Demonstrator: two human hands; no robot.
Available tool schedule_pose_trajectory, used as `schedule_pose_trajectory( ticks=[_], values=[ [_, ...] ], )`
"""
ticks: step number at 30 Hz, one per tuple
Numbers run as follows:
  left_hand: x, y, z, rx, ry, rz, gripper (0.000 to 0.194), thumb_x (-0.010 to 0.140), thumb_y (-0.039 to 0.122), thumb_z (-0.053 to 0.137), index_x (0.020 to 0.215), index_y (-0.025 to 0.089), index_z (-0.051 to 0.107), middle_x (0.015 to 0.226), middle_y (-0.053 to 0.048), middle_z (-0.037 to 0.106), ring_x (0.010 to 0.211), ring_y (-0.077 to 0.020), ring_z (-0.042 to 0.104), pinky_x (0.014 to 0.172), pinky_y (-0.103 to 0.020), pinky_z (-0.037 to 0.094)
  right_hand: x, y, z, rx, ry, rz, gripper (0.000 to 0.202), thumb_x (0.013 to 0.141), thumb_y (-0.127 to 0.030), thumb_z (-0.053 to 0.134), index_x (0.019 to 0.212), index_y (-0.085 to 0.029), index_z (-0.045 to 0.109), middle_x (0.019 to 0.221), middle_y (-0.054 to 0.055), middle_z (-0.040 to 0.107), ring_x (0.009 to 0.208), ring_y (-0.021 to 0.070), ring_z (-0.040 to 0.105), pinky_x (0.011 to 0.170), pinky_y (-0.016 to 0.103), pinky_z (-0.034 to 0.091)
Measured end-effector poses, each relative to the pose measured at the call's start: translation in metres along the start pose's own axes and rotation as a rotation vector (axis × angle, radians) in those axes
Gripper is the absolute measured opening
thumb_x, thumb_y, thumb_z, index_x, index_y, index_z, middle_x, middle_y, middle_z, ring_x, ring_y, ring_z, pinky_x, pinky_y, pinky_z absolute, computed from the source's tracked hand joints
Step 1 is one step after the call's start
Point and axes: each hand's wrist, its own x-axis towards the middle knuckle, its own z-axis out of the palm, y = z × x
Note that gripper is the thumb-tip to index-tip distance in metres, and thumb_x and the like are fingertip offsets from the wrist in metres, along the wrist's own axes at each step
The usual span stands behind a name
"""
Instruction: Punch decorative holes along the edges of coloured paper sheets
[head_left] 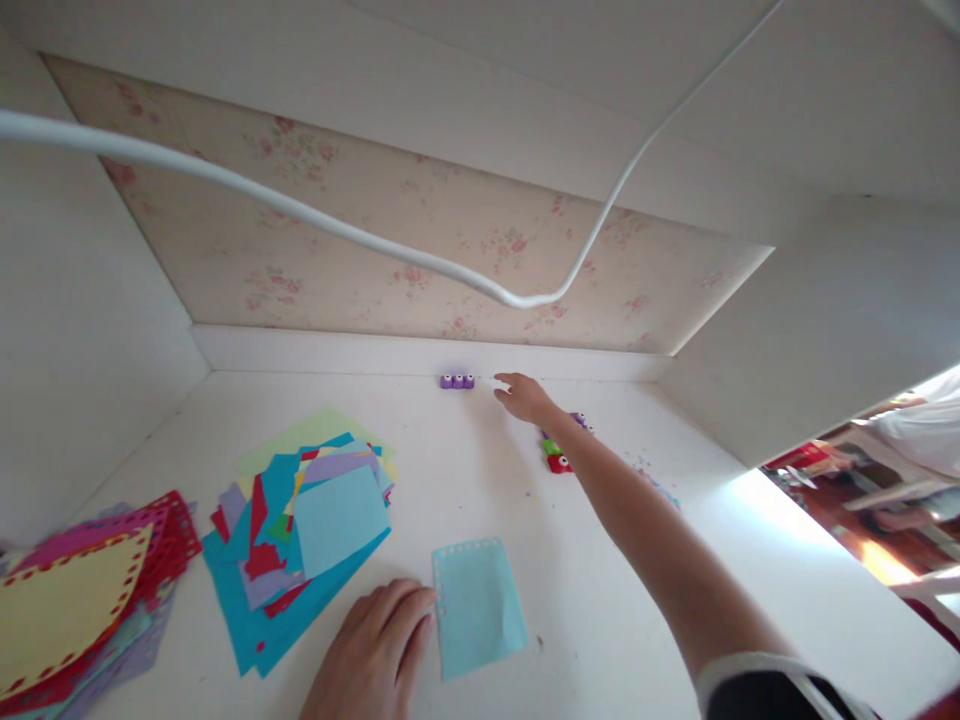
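My right hand (523,397) reaches far across the white surface, thumb and fingers apart, with nothing visible in it. Just left of its fingertips stand three small purple paper punches (458,382) in a row by the back edge. More small punches, with red (559,464) and green ones among them, lie partly hidden behind my right forearm. Close to me, my left hand (379,645) rests on the surface, fingers loosely bent and holding nothing I can see. Its fingertips are at the left edge of a light blue sheet (481,612) with small holes punched along its top and left edges.
A pile of coloured paper (341,520) lies left of centre. Farther left is another stack (79,610) of sheets with punched edges. A white cable (352,232) crosses above the surface. White panels (847,330) and a floral back wall (420,260) enclose the space.
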Motion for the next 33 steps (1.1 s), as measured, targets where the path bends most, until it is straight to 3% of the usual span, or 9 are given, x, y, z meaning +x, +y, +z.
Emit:
schedule_pose_trajectory(
  ticks=[5, 9, 13, 18, 21, 24, 28, 30, 33],
  values=[
    [0.004, 0.001, -0.002, -0.018, -0.036, 0.015, 0.022, 0.098, 0.022, 0.04, 0.097, 0.023, 0.062, 0.089, -0.003, 0.072, 0.078, -0.018, 0.069, 0.074, -0.03, 0.057, 0.027, -0.048, 0.024, 0.089, -0.013, -0.074, 0.04, 0.095, -0.035, 0.058, 0.131, -0.018, 0.054, 0.138, 0.012, 0.053, 0.121, 0.0272, 0.055, 0.102, 0.051, 0.044],
    [0.005, 0.002, -0.003, -0.069, -0.06, -0.03, 0.024, 0.097, 0.018, 0.039, 0.095, 0.022, 0.062, 0.088, -0.004, 0.07, 0.077, -0.0179, 0.068, 0.075, -0.031, 0.058, 0.028, -0.055, 0.028, 0.146, 0.002, -0.004, 0.03, 0.095, -0.036, 0.059, 0.118, -0.015, 0.061, 0.121, 0.009, 0.063, 0.108, 0.0242, 0.062, 0.093, 0.048, 0.05],
    [0.003, 0.006, -0.005, -0.104, -0.062, -0.101, 0.022, 0.096, 0.018, 0.042, 0.099, 0.023, 0.064, 0.092, -0.004, 0.07, 0.082, -0.0189, 0.068, 0.079, -0.033, 0.058, 0.007, -0.055, 0.025, 0.228, 0.054, -0.006, 0.025, 0.094, -0.029, 0.058, 0.112, -0.014, 0.065, 0.12, 0.013, 0.065, 0.113, 0.025, 0.061, 0.101, 0.043, 0.045],
    [0.001, 0.002, -0.008, -0.099, 0.027, -0.279, 0.02, 0.097, 0.025, 0.046, 0.11, 0.024, 0.062, 0.106, -0.006, 0.068, 0.1, -0.0215, 0.067, 0.088, -0.037, 0.056, -0.061, -0.071, 0.023, 0.401, 0.051, -0.136, 0.035, 0.09, -0.031, 0.059, 0.123, -0.019, 0.055, 0.125, 0.009, 0.062, 0.096, 0.0159, 0.069, 0.086, 0.028, 0.054],
    [0.001, 0.0, -0.013, -0.084, 0.086, -0.345, 0.024, 0.096, 0.031, 0.05, 0.117, 0.024, 0.058, 0.113, -0.008, 0.066, 0.107, -0.0234, 0.065, 0.091, -0.039, 0.055, -0.125, -0.087, 0.027, 0.666, -0.101, -0.468, 0.038, 0.085, -0.032, 0.067, 0.119, -0.019, 0.056, 0.105, 0.005, 0.068, 0.09, 0.0151, 0.07, 0.084, 0.027, 0.055],
    [0.0, 0.001, -0.015, -0.079, 0.08, -0.358, 0.034, 0.092, 0.037, 0.056, 0.124, 0.023, 0.054, 0.118, -0.01, 0.064, 0.111, -0.0258, 0.063, 0.092, -0.041, 0.055, -0.18, -0.1, 0.034, 0.677, -0.201, -0.662, 0.031, 0.084, -0.027, 0.067, 0.114, -0.021, 0.059, 0.105, 0.004, 0.069, 0.091, 0.0156, 0.069, 0.086, 0.028, 0.055],
    [-0.006, 0.003, -0.007, -0.086, 0.003, -0.301, 0.046, 0.088, 0.036, 0.063, 0.13, 0.022, 0.05, 0.121, -0.011, 0.064, 0.112, -0.0277, 0.063, 0.091, -0.043, 0.056, -0.216, -0.103, 0.038, 0.606, -0.22, -0.711, 0.035, 0.084, -0.024, 0.066, 0.119, -0.022, 0.06, 0.109, 0.006, 0.07, 0.099, 0.0175, 0.067, 0.09, 0.029, 0.054],
    [-0.009, 0.002, -0.002, -0.066, -0.023, -0.272, 0.05, 0.087, 0.035, 0.064, 0.133, 0.021, 0.049, 0.121, -0.011, 0.065, 0.111, -0.028, 0.064, 0.092, -0.045, 0.055, -0.225, -0.092, 0.037, 0.584, -0.152, -0.698, 0.044, 0.086, -0.028, 0.066, 0.128, -0.02, 0.056, 0.125, 0.01, 0.064, 0.116, 0.021, 0.061, 0.1, 0.034, 0.05],
    [-0.011, 0.002, 0.002, -0.021, -0.058, -0.245, 0.049, 0.087, 0.035, 0.065, 0.132, 0.021, 0.051, 0.119, -0.01, 0.067, 0.11, -0.0284, 0.064, 0.092, -0.046, 0.055, -0.238, -0.065, 0.04, 0.433, -0.001, -0.541, 0.06, 0.088, -0.041, 0.065, 0.141, -0.019, 0.047, 0.143, 0.015, 0.05, 0.136, 0.0291, 0.042, 0.112, 0.051, 0.037]
  ],
)
